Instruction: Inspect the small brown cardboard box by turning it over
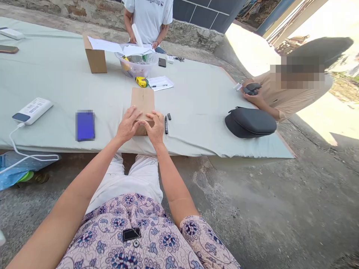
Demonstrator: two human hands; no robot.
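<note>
A small brown cardboard box (pixel 143 100) stands on the cloth-covered table in front of me, with its top flaps lying closed along a middle seam. On its near left corner is my left hand (pixel 128 124), fingers bent over the top. My right hand (pixel 155 127) grips the near right corner in the same way. Both thumbs come together at the front top edge, covering part of it. Just right of the box lie a black marker (pixel 166 125) and its separate cap (pixel 169 116). Behind the box rest a yellow tape measure (pixel 141 82) and a paper with a pen (pixel 161 83).
Further back are a plastic basket (pixel 140 70) and another cardboard box (pixel 97 61). A blue-purple item (pixel 85 126) and a cabled power bank (pixel 33 111) lie left, a black case (pixel 251 122) right. One person stands opposite; another at the right holds a dark object (pixel 251 89).
</note>
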